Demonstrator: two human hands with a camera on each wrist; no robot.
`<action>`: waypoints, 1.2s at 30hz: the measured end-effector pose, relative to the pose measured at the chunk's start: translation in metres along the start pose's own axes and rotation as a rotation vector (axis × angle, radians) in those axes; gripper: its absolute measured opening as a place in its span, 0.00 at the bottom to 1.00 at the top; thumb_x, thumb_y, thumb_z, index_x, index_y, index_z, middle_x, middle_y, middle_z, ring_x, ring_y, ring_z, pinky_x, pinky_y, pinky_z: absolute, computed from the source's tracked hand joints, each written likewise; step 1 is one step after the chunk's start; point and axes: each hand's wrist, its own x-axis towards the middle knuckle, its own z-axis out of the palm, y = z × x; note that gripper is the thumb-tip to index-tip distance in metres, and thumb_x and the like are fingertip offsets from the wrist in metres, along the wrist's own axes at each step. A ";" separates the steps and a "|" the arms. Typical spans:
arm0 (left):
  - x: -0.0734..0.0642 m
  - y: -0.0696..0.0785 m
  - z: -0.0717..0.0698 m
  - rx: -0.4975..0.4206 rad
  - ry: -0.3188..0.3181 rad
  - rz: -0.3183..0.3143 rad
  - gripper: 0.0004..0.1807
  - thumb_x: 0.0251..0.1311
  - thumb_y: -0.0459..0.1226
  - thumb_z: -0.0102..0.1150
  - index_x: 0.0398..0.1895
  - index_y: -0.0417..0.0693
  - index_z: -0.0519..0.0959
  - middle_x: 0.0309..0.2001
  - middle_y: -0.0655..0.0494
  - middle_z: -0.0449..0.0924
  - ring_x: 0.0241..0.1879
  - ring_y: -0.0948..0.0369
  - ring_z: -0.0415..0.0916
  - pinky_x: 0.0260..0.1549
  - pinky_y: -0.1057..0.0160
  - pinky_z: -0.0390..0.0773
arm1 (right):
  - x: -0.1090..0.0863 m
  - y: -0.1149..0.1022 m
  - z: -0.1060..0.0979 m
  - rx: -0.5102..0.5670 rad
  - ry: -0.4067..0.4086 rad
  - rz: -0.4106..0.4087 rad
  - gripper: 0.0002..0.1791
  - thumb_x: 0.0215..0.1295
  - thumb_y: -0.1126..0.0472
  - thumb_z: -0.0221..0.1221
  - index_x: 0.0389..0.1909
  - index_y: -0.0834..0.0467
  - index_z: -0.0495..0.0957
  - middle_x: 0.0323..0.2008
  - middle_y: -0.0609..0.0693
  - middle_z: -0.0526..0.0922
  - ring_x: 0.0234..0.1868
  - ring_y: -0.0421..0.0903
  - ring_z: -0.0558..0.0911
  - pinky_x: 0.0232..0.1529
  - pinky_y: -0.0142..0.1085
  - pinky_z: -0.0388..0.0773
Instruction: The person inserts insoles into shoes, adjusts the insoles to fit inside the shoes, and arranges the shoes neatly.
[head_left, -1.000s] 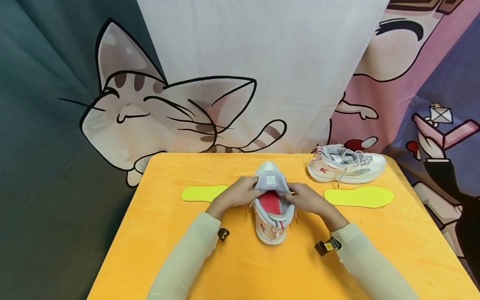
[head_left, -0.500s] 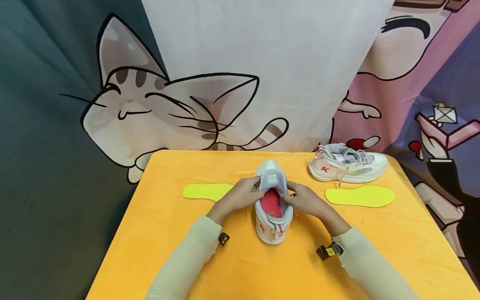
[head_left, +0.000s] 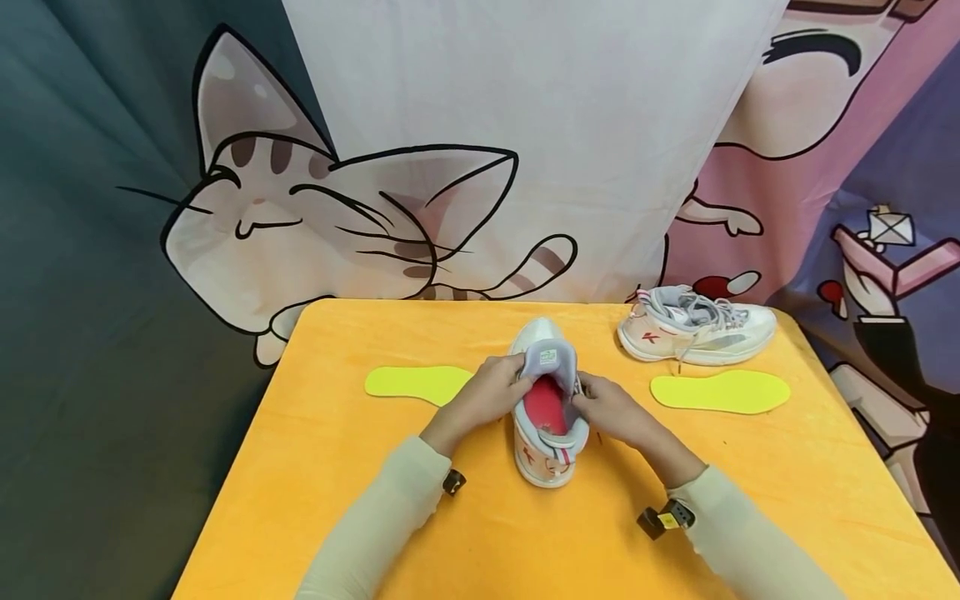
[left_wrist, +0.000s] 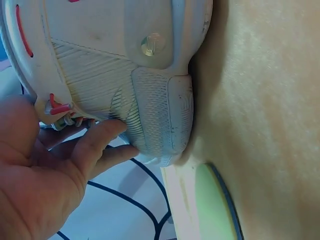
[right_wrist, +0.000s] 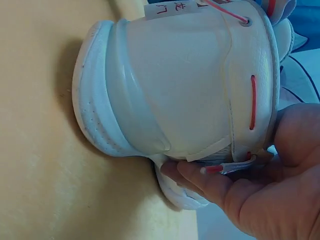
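Observation:
A white sneaker (head_left: 543,475) stands on the yellow table with its heel toward me and its toe pointing away. Red lining (head_left: 545,406) shows inside its opening, and the grey tongue (head_left: 551,358) with a white label is pulled up. On the left side of the opening, my left hand (head_left: 489,390) grips the collar with the thumb at the inner edge and fingers along the outer side (left_wrist: 102,145). My right hand (head_left: 613,410) grips the opposite side, thumb at the rim and fingers against the outer wall (right_wrist: 200,177). The forefoot interior is hidden.
A second white sneaker (head_left: 701,329) rests at the back right of the yellow table (head_left: 480,542). One yellow-green insole (head_left: 720,392) lies in front of it; another (head_left: 408,383) lies left of the held sneaker, partly behind my left hand. A printed cloth (head_left: 525,108) hangs behind the table.
The sneaker's opening is spread wider, with more red lining showing, and the tongue stands slightly farther right. Both hands keep their hold on the collar with small shifts.

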 end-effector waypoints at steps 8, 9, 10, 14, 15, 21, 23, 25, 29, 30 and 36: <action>-0.002 0.007 0.002 -0.124 0.027 -0.056 0.13 0.76 0.39 0.53 0.53 0.41 0.81 0.29 0.51 0.81 0.16 0.65 0.72 0.16 0.69 0.73 | 0.005 0.002 -0.015 -0.022 -0.055 -0.019 0.24 0.71 0.66 0.49 0.65 0.66 0.74 0.46 0.62 0.80 0.30 0.47 0.73 0.29 0.37 0.70; -0.002 0.007 0.003 -0.118 0.030 -0.060 0.13 0.76 0.39 0.53 0.52 0.41 0.81 0.29 0.52 0.81 0.16 0.65 0.72 0.16 0.69 0.73 | 0.006 0.003 -0.016 -0.022 -0.067 -0.027 0.23 0.71 0.66 0.49 0.64 0.67 0.74 0.45 0.62 0.80 0.31 0.47 0.73 0.30 0.37 0.70; -0.001 0.007 0.003 -0.107 0.033 -0.064 0.13 0.76 0.40 0.53 0.52 0.42 0.82 0.29 0.53 0.81 0.17 0.66 0.72 0.17 0.70 0.73 | 0.006 0.003 -0.016 -0.017 -0.072 -0.028 0.23 0.71 0.65 0.49 0.64 0.67 0.74 0.46 0.62 0.80 0.33 0.47 0.74 0.31 0.37 0.70; 0.001 0.007 0.003 -0.068 0.034 -0.075 0.13 0.76 0.41 0.54 0.52 0.42 0.81 0.31 0.53 0.81 0.20 0.66 0.74 0.20 0.70 0.74 | 0.007 0.009 -0.017 -0.018 -0.087 -0.023 0.25 0.74 0.62 0.51 0.68 0.66 0.71 0.46 0.61 0.80 0.33 0.47 0.75 0.29 0.37 0.73; 0.002 0.006 0.003 -0.061 0.033 -0.076 0.13 0.75 0.41 0.55 0.51 0.42 0.81 0.32 0.53 0.81 0.21 0.65 0.74 0.21 0.70 0.74 | 0.007 0.010 -0.017 -0.013 -0.088 -0.016 0.26 0.74 0.62 0.51 0.70 0.65 0.70 0.46 0.61 0.80 0.30 0.47 0.75 0.26 0.38 0.73; 0.004 0.004 0.004 -0.038 0.036 -0.062 0.13 0.74 0.43 0.56 0.50 0.43 0.82 0.33 0.54 0.82 0.26 0.65 0.75 0.25 0.71 0.74 | 0.005 0.019 -0.018 0.032 -0.095 -0.031 0.28 0.77 0.59 0.51 0.74 0.65 0.66 0.46 0.63 0.80 0.23 0.45 0.70 0.19 0.37 0.70; 0.004 0.004 0.004 -0.031 0.033 -0.059 0.13 0.74 0.43 0.57 0.48 0.44 0.81 0.30 0.56 0.80 0.25 0.65 0.74 0.24 0.71 0.72 | 0.004 0.021 -0.018 0.044 -0.092 -0.041 0.27 0.78 0.59 0.50 0.74 0.64 0.66 0.46 0.63 0.80 0.22 0.45 0.69 0.19 0.36 0.69; 0.003 0.004 0.003 -0.026 0.028 -0.064 0.12 0.73 0.44 0.57 0.46 0.45 0.80 0.26 0.57 0.75 0.23 0.65 0.71 0.22 0.71 0.69 | 0.003 0.022 -0.017 0.052 -0.089 -0.045 0.27 0.78 0.59 0.50 0.74 0.64 0.67 0.45 0.63 0.80 0.21 0.44 0.69 0.18 0.36 0.69; 0.004 0.005 0.001 -0.001 0.023 -0.075 0.11 0.72 0.45 0.59 0.42 0.47 0.78 0.22 0.57 0.69 0.22 0.64 0.68 0.20 0.68 0.66 | 0.002 0.022 -0.017 0.056 -0.087 -0.066 0.27 0.78 0.60 0.50 0.73 0.65 0.67 0.45 0.64 0.80 0.19 0.43 0.67 0.18 0.35 0.68; 0.004 0.006 0.001 0.007 0.026 -0.074 0.11 0.72 0.45 0.59 0.42 0.47 0.78 0.23 0.57 0.70 0.23 0.63 0.69 0.21 0.68 0.67 | 0.003 0.022 -0.016 0.054 -0.086 -0.068 0.27 0.78 0.60 0.50 0.73 0.66 0.67 0.44 0.64 0.81 0.19 0.42 0.67 0.18 0.35 0.68; 0.009 0.015 0.000 0.050 0.094 -0.043 0.17 0.71 0.48 0.61 0.54 0.49 0.80 0.42 0.56 0.82 0.41 0.61 0.78 0.42 0.63 0.81 | 0.003 0.022 -0.015 0.048 -0.079 -0.070 0.27 0.77 0.60 0.50 0.73 0.66 0.67 0.41 0.64 0.80 0.17 0.41 0.65 0.17 0.34 0.67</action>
